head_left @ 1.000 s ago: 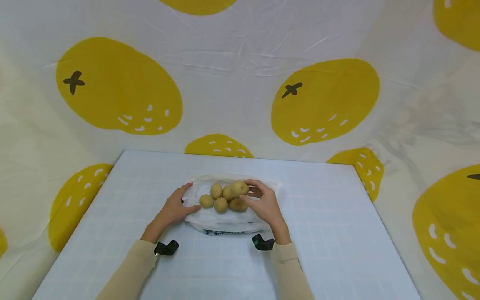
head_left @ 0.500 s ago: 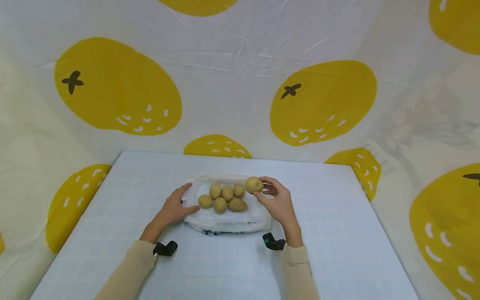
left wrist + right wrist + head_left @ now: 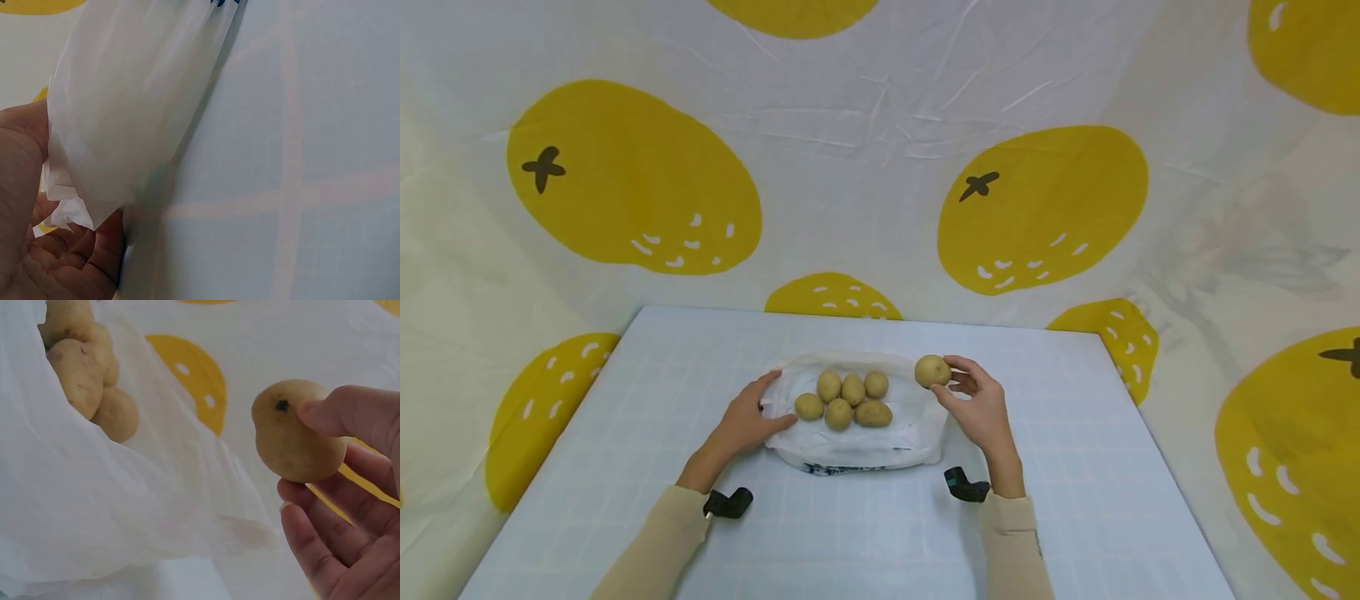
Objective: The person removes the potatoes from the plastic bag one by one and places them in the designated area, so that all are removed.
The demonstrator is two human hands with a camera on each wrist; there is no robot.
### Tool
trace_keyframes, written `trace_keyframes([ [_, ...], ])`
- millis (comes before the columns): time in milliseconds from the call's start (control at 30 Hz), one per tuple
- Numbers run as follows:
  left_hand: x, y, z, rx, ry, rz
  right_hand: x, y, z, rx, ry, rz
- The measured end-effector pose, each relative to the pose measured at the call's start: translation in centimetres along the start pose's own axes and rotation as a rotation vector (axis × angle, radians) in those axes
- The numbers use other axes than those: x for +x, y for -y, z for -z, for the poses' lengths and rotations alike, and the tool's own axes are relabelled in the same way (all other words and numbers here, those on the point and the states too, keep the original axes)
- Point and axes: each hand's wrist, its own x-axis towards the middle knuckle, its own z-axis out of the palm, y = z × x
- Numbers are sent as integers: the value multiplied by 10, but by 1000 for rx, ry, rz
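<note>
My right hand [image 3: 979,408] pinches a potato [image 3: 932,372] between thumb and fingers, just above the right end of the white plastic bag [image 3: 917,433]. A dark spot marks this potato in the right wrist view, beside the thumb. Several other potatoes, such as a long brown one [image 3: 873,413], sit together on the open bag. At the bag's left end, my left hand [image 3: 747,421] holds its edge, thumb toward the front and fingers behind. Close up, the left wrist view has that hand's curled fingers [image 3: 103,250] against the crumpled plastic; some fingers are hidden by it.
A pale blue checked table [image 3: 1060,483] carries the bag. Behind and at the sides hangs a white cloth [image 3: 865,192] printed with big yellow fruit shapes. A black wrist camera [image 3: 966,485] sits on the right wrist, another [image 3: 728,502] on the left.
My right hand has lifted the potato off the group and carried it to the right, toward the bag's right end. The left hand stays at the bag's left edge.
</note>
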Motion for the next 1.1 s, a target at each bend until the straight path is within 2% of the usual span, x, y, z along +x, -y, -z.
trace_keyframes([
  [500,-4,3,2,-9,13,12,-2,-15,14,8,-98,-66],
  [733,-1,1,2,-12,13,-3,5,-60,23,30,-197,-157],
  [1100,0,0,1,-7,15,9,3,-78,39,21,-260,-192],
])
